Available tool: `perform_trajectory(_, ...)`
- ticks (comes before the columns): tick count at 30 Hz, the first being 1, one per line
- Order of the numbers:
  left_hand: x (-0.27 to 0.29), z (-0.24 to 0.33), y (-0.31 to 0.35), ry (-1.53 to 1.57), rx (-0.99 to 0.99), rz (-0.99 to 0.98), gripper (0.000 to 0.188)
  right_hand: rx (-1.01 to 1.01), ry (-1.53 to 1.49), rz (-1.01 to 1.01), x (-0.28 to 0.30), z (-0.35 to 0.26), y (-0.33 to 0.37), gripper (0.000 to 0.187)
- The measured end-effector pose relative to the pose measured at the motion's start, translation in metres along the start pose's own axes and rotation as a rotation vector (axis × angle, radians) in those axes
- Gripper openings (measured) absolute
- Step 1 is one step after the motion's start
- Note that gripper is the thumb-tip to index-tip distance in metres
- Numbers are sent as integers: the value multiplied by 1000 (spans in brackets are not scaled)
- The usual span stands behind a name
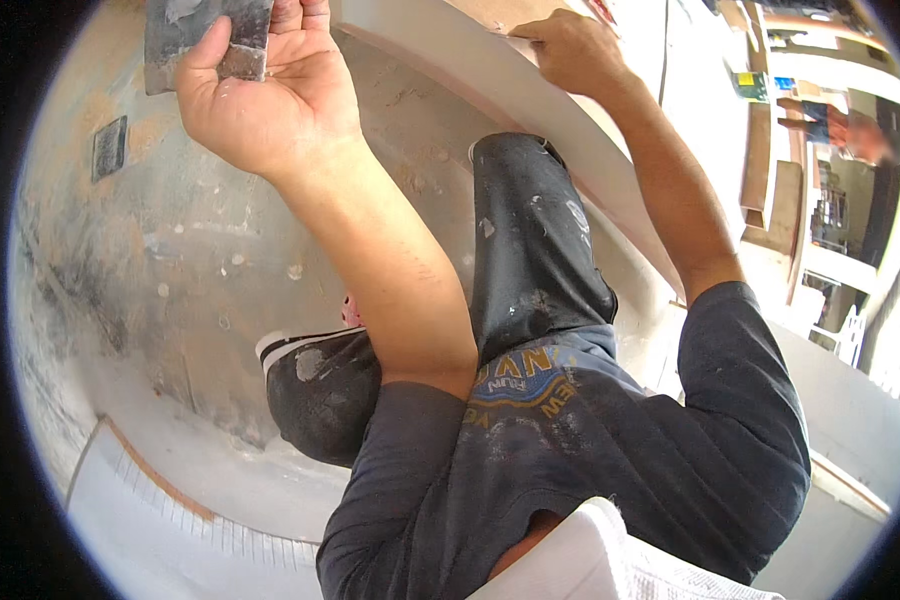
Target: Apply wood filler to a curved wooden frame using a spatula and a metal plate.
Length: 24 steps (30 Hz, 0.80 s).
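Note:
At the upper left, my left hand [280,100] is closed on a flat, dark grey rectangular plate [205,50] with whitish smears. The thumb lies over its face, and the palm is turned up; the plate's top is cut off by the picture's edge. My right hand [582,55] reaches to the top, over the long pale ledge [490,85]. Its fingers are curled in, with one pointing left to the brownish surface beyond the ledge. Whatever those fingers hold, if anything, is hidden.
My bent legs in dust-marked black trousers [530,240] are over the stained grey floor [210,240]. A small dark rectangular piece [110,148] lies at the left. White panels [170,510] curve along the lower left. Far right, another person [840,130] is near wooden boards [760,150].

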<state>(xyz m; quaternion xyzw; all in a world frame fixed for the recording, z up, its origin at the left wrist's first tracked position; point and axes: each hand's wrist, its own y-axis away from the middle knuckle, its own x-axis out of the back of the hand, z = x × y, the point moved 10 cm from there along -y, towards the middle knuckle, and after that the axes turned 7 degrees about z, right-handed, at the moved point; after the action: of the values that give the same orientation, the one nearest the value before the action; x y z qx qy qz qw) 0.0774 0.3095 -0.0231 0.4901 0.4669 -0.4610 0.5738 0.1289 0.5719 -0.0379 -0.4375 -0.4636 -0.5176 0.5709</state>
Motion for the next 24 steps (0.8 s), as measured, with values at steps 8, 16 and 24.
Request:
perform_trajectory(8, 38, -8, -16, -82, -13, 231, 50, -86, -192, 98, 26, 30, -9, 34)
perform_trajectory(16, 64, 14, -45, -233, -16, 198, 67, -21, -58, 27, 12, 9, 0, 28)
perform_trajectory(24, 72, 104, -57, -272, -213, 139, 38, 543, -237, 412, 37, -2, 4, 23)
